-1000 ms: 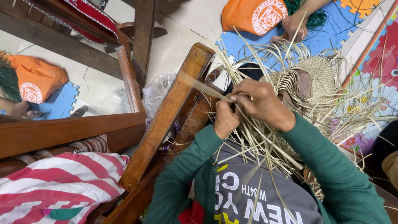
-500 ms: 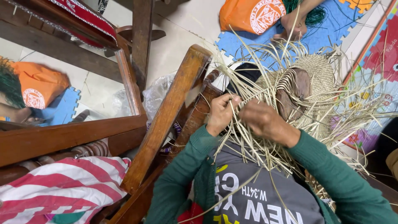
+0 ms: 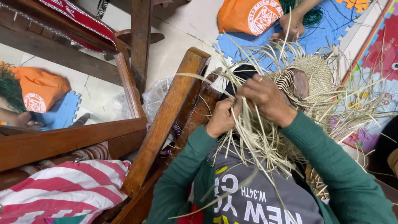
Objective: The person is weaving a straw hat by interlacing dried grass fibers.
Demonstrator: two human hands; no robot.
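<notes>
A half-woven pale straw piece (image 3: 315, 74), round and hat-like, lies in my lap with many loose strips (image 3: 257, 141) fanning out from it. My left hand (image 3: 219, 118) pinches a bunch of these strips near the wooden post. My right hand (image 3: 265, 97) is closed over the same strips just beside it, knuckles up, a ring on one finger. The two hands touch. Green sleeves cover both forearms. The fingertips are hidden among the straw.
A slanted wooden post (image 3: 166, 120) stands left of my hands, beside a wood-framed mirror (image 3: 70, 103). A red-and-white striped cloth (image 3: 62, 195) lies at the lower left. Another person's hand (image 3: 292, 25) rests on blue foam mats by an orange bag (image 3: 248, 16).
My hands have drawn together and shifted slightly up into the strips. The long strip my right hand pulled out to the left a second ago is no longer stretched.
</notes>
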